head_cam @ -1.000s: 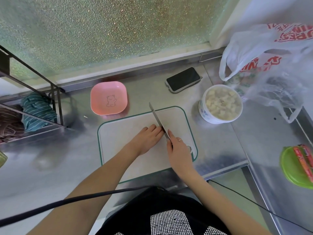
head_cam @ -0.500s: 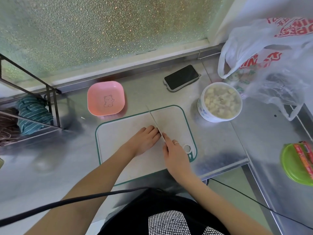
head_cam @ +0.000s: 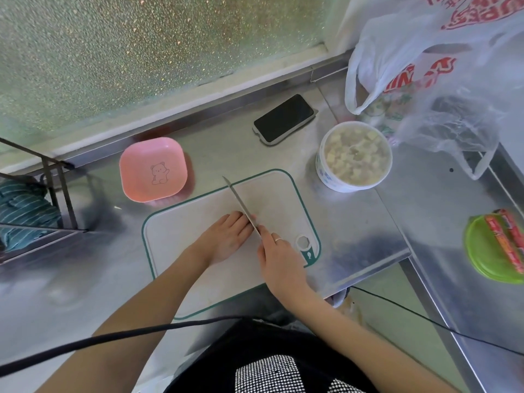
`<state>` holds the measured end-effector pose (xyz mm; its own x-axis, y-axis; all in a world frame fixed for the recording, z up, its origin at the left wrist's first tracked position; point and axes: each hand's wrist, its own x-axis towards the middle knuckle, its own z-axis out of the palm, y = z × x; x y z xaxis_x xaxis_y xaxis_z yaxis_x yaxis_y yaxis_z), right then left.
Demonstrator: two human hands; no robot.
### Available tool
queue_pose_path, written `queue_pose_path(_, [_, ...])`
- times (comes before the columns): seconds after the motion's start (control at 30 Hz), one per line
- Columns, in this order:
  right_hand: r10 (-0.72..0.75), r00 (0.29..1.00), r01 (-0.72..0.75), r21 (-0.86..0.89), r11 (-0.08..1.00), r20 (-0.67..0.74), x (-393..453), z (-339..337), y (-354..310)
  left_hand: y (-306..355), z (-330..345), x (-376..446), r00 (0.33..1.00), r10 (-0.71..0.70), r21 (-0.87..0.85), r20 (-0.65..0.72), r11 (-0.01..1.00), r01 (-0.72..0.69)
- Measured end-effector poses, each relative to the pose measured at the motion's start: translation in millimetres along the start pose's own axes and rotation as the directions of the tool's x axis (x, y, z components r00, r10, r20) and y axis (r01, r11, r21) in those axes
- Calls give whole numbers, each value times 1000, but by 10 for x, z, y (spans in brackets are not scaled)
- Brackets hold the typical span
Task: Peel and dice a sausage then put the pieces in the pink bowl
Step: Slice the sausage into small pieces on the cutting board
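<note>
Under our left hand [head_cam: 226,236], pressed palm-down with fingers curled on the white cutting board [head_cam: 198,231], the sausage is almost wholly hidden; we can make out only a small pinkish tip by the blade, near the board's centre. Our right hand [head_cam: 279,259], a ring on one finger, is clenched around the handle of a knife [head_cam: 239,202], forefinger laid along the spine; the blade runs away from us at a slant, hard against the left fingertips, its point reaching the board's far edge. Both forearms come in from the bottom of the view and meet at the board.

The green-rimmed board lies on a brushed steel table [head_cam: 85,279]. The pink bowl [head_cam: 153,169], square with a bear drawing, sits just beyond the board's far left corner and holds no pieces. A dark phone [head_cam: 285,118] rests farther back, and a white tub [head_cam: 355,157] of pale cubes stands to the board's right. Behind the tub slumps a plastic bag [head_cam: 439,80] with red lettering. At far right a green plate [head_cam: 487,251] carries wrapped red sausages [head_cam: 507,242]. A wire rack [head_cam: 54,188] with striped cloth stands at left, below a frosted window [head_cam: 141,52].
</note>
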<state>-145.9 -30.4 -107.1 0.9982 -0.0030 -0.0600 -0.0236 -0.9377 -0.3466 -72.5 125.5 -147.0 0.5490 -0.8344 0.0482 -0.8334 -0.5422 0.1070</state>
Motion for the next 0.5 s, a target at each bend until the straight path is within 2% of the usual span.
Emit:
queue_pose_path(0.23, [-21, 999, 20, -49, 999, -31, 4, 13, 9, -39, -2, 23, 999, 32, 41, 1, 999, -32])
queue_pose_path(0.5, [-39, 999, 39, 47, 998, 5, 28, 23, 46, -36, -57, 64, 1000, 4, -54, -10, 999, -5])
